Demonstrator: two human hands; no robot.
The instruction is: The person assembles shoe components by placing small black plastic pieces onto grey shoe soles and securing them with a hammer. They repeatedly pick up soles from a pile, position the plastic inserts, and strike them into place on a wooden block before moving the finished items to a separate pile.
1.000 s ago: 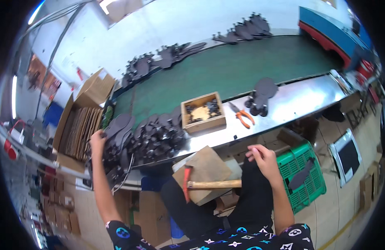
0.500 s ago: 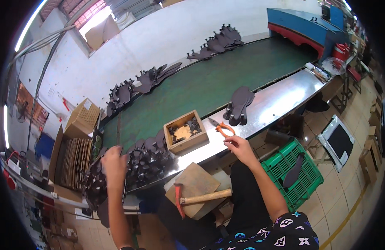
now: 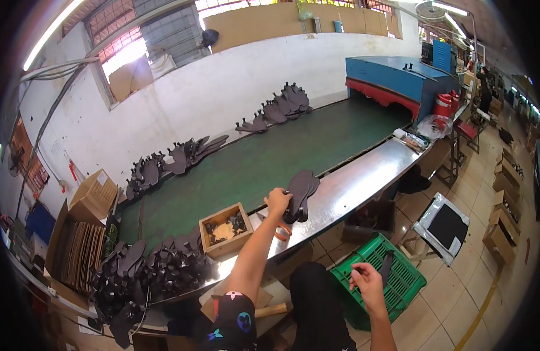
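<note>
The left hand [image 3: 277,200] has left the heap of dark flat shoe soles [image 3: 147,272] at eight o'clock and now reaches to the small stack of dark soles [image 3: 301,193] on the steel bench edge, touching it. The right hand [image 3: 366,282] has dropped to five o'clock, beside the green plastic crate [image 3: 393,284].

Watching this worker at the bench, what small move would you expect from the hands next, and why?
Probably the left hand closes on the top dark sole of the small stack and draws it toward the body. That hand is stretched out onto the steel bench edge and already touches the stack, while the right hand waits low over the green crate, seemingly with a dark piece.
</note>
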